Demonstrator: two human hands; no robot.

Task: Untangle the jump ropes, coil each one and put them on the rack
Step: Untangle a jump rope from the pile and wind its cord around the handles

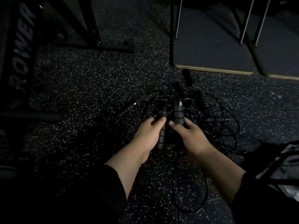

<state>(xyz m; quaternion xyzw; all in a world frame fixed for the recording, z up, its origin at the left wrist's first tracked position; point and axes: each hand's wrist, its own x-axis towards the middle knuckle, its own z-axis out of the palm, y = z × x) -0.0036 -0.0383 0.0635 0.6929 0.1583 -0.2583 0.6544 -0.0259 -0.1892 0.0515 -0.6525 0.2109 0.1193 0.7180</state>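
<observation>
Ropes (210, 123) lie in a dark, messy pile on the speckled floor (90, 88), in the middle of the view and a bit to the right. On the far left stands a black metal frame (21, 50) with big pale letters on it. Next comes a bumpy black handle (127, 109) lying by itself on the floor, just left of the pile. The left hand (149, 135) has its fingers and thumb curled round a long, ribbed black handle (161, 136) that points up and away. Right beside it, the right hand (187, 135) grips a thicker black handle (178, 113), also pointing up. The two held handles are close together but not touching. Behind the hands lie more handles; about three can be seen there, though the dark makes it hard to be sure. One more handle (217, 119) lies flat on the right side of the pile. The cords are thin, black and looped over each other, so the ropes cannot be counted. One loop trails down between the arms. At the top right sits a flat dark board (210, 54) with pale edges, and thin metal legs (178, 18) stand on it.
</observation>
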